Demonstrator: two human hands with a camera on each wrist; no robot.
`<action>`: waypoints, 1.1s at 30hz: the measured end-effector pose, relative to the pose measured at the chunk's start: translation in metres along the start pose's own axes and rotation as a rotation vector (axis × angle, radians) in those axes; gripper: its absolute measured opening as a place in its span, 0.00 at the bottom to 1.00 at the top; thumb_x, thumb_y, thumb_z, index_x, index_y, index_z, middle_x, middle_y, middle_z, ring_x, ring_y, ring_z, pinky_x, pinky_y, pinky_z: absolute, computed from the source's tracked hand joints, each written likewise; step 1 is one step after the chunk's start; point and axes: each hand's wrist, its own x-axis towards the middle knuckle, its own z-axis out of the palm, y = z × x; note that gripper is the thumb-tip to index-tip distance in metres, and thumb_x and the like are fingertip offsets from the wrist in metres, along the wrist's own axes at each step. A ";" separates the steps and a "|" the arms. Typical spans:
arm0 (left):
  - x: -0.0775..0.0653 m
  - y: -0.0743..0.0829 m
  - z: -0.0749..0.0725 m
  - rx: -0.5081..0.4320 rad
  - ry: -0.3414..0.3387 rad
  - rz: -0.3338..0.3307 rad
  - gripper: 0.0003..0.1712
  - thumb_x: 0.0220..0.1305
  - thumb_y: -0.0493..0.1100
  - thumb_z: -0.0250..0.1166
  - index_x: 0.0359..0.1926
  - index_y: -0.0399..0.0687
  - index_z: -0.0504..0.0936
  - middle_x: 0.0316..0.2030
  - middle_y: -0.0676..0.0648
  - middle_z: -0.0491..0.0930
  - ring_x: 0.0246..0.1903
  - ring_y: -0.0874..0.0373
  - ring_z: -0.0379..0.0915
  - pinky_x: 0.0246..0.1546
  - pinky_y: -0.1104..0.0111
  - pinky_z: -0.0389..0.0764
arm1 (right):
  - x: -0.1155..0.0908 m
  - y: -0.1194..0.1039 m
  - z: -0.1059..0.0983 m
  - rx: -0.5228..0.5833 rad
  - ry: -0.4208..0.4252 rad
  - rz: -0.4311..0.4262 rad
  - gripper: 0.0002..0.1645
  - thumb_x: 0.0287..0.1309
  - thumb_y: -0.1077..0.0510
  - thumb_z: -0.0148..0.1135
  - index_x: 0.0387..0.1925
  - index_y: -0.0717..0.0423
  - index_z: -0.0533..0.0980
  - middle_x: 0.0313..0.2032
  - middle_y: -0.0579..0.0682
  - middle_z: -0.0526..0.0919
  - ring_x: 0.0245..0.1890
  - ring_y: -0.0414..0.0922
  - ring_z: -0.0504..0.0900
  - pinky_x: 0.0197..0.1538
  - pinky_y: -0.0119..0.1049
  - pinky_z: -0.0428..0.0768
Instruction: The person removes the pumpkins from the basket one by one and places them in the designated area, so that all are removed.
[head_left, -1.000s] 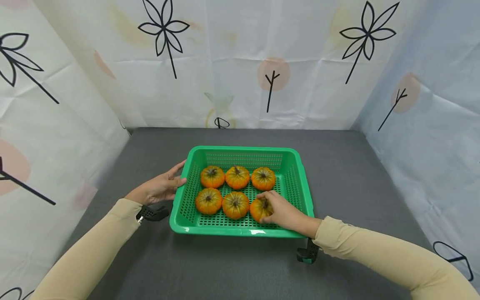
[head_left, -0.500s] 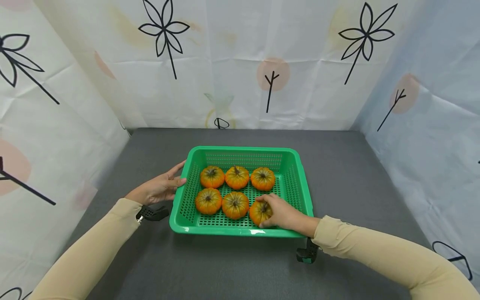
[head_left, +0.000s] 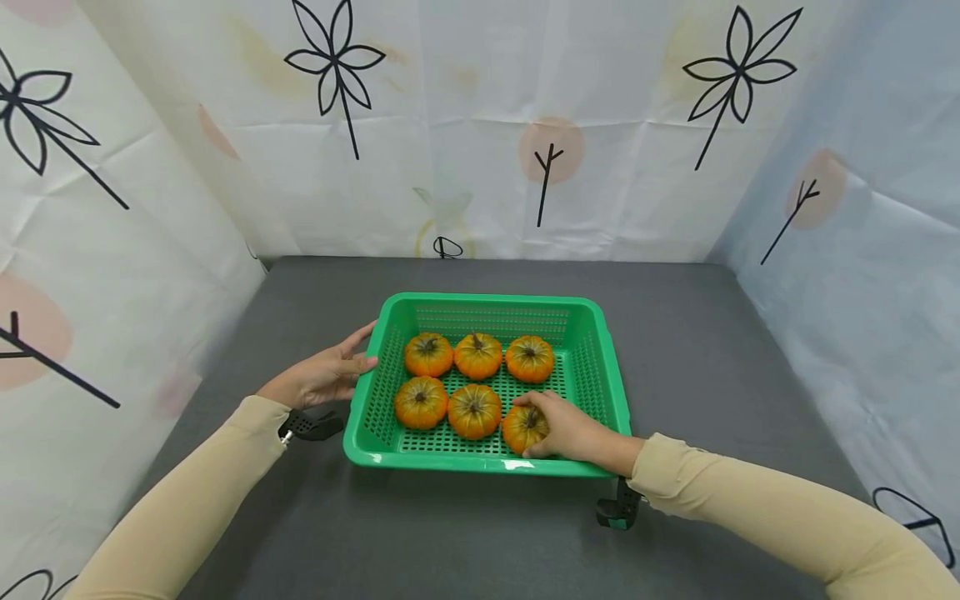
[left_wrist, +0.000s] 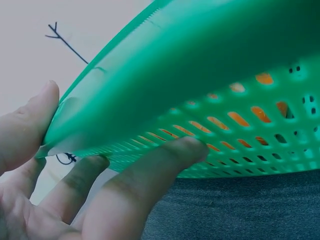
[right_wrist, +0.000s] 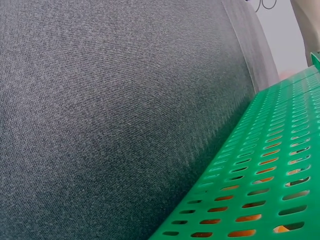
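My right hand [head_left: 567, 427] pinches one pumpkin [head_left: 521, 430] in the basket [head_left: 487, 299], slightly nearer the near rim [head_left: 450, 462] under my wrist than a second ago, my left hand [head_left: 321, 377] holding the left rim [head_left: 356, 417], surface [head_left: 450, 533] extending beyond it.

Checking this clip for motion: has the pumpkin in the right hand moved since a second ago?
Yes, slightly: in the head view, the pumpkin in the right hand has shifted closer to the near rim of the green basket.
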 end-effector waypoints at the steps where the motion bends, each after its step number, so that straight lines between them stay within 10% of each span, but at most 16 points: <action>1: 0.000 0.000 0.000 -0.001 -0.003 0.004 0.47 0.75 0.39 0.51 0.76 0.72 0.28 0.75 0.33 0.39 0.53 0.51 0.78 0.53 0.50 0.80 | 0.000 0.000 0.000 0.001 0.000 0.004 0.43 0.45 0.59 0.78 0.63 0.52 0.70 0.58 0.58 0.72 0.56 0.54 0.73 0.55 0.53 0.78; 15: 0.002 0.000 0.000 -0.025 0.007 -0.010 0.48 0.74 0.38 0.52 0.76 0.73 0.29 0.75 0.34 0.40 0.51 0.52 0.79 0.51 0.53 0.82 | -0.014 -0.006 -0.019 -0.033 0.064 -0.044 0.42 0.49 0.54 0.76 0.65 0.55 0.69 0.63 0.57 0.69 0.60 0.55 0.71 0.58 0.53 0.76; 33: 0.001 0.000 -0.001 -0.028 0.005 -0.013 0.47 0.75 0.38 0.51 0.76 0.74 0.29 0.75 0.34 0.38 0.51 0.52 0.80 0.51 0.51 0.81 | -0.060 -0.011 -0.109 0.122 0.302 -0.051 0.44 0.52 0.45 0.73 0.68 0.46 0.65 0.63 0.54 0.67 0.55 0.54 0.73 0.49 0.43 0.82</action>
